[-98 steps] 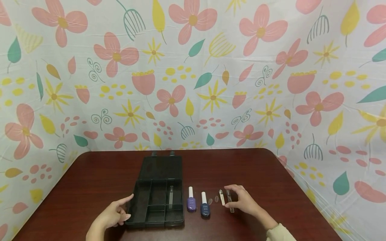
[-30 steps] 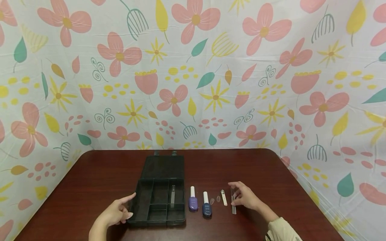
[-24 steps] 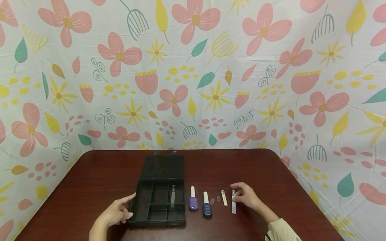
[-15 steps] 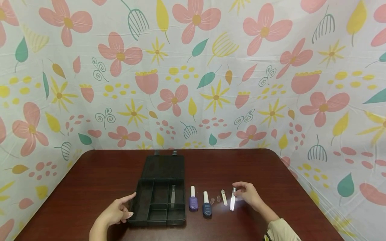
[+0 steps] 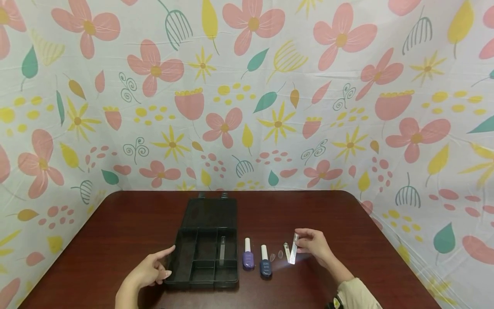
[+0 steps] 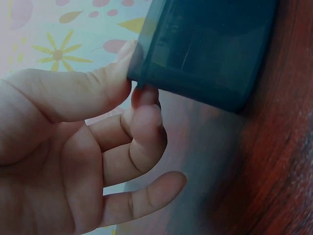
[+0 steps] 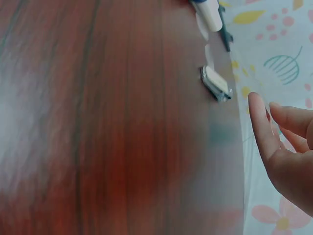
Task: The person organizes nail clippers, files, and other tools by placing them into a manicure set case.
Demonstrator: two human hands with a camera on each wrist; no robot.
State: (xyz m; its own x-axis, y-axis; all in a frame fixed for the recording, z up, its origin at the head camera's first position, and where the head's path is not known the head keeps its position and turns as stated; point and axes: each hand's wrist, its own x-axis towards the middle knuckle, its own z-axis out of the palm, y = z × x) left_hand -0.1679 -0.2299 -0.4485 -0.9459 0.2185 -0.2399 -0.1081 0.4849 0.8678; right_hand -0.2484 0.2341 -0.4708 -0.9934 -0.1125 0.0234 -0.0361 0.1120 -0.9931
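My right hand (image 5: 316, 246) pinches a clear glass nail file (image 5: 294, 249) near its upper end and holds it tilted. The file's bright lower end overlaps a nail clipper (image 5: 287, 252) on the table. In the right wrist view the hand (image 7: 288, 152) is at the right edge, beyond the clipper (image 7: 215, 83). My left hand (image 5: 144, 270) is at the left side of an open black divided box (image 5: 200, 284); the left wrist view shows thumb and fingers gripping its corner (image 6: 205, 54). A similar clear file (image 5: 222, 251) stands in the box's right compartment.
A purple nail polish bottle (image 5: 248, 259) and a dark blue one (image 5: 265, 268) lie right of the box. Two clear oval nail tips (image 5: 280, 254) sit between bottles and clipper. The box lid (image 5: 210, 213) lies folded back toward the table's far edge; a floral curtain (image 5: 247, 107) hangs behind.
Right of the clipper, my right hand has taken up the clear nail file, tilted it and brought it left towards the clipper. My left hand stays at the box.
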